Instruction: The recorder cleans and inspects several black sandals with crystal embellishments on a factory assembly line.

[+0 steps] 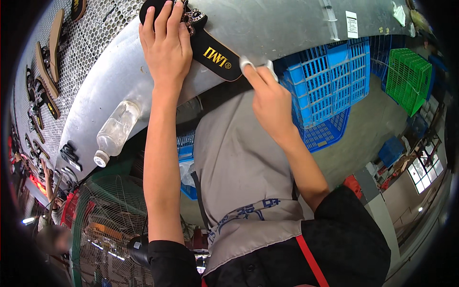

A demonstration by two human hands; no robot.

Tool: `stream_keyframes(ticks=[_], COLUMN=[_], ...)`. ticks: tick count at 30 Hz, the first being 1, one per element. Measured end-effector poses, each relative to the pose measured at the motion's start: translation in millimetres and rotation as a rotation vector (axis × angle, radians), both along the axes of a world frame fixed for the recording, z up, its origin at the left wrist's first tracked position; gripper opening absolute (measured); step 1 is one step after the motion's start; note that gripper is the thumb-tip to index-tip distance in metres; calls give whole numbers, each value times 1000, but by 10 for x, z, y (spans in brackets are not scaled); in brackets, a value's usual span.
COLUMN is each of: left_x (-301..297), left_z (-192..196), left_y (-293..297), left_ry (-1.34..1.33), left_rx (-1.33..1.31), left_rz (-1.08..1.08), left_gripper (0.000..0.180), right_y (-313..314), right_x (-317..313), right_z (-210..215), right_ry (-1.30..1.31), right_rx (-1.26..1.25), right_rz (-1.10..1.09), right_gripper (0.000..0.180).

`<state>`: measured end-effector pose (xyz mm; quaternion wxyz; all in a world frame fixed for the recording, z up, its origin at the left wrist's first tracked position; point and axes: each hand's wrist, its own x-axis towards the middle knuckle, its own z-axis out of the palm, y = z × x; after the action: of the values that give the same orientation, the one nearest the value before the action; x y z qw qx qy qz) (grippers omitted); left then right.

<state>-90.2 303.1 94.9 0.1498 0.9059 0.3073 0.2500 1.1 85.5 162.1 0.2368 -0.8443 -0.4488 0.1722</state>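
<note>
A black flat slide sandal [215, 56] with gold lettering on its insole and a strap set with pinkish stones lies at the metal table's near edge. My left hand [166, 50] holds it down at the toe end, fingers stretched over the strap and the thumb side along the footbed. At the heel rim, my right hand [271, 103] pinches a white cloth [246, 63] against or just beside the edge. Part of the cloth is hidden behind the fingers.
A clear bottle with a white cap [117, 129] lies on the grey metal table [282, 28]. Left of it, more sandals [48, 103] sit on a perforated conveyor [107, 24]. Blue crates [330, 79] stand right, a green crate [409, 79] beyond. A caged fan [112, 225] stands lower left.
</note>
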Motion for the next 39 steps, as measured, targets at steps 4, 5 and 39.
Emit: stream_keyframes(ticks=[4, 5, 39], left_x=[15, 14, -195], left_z=[8, 8, 14], left_y=[18, 20, 127], left_ry=[-1, -14, -324], left_rx=[15, 14, -330], left_rz=[15, 7, 30], left_gripper=[39, 40, 39], right_y=[4, -81, 345], right_x=[-11, -18, -273], right_z=[0, 31, 331], right_ry=[3, 14, -178], right_rx=[-28, -70, -87], right_rz=[21, 20, 305], right_gripper=[53, 52, 50])
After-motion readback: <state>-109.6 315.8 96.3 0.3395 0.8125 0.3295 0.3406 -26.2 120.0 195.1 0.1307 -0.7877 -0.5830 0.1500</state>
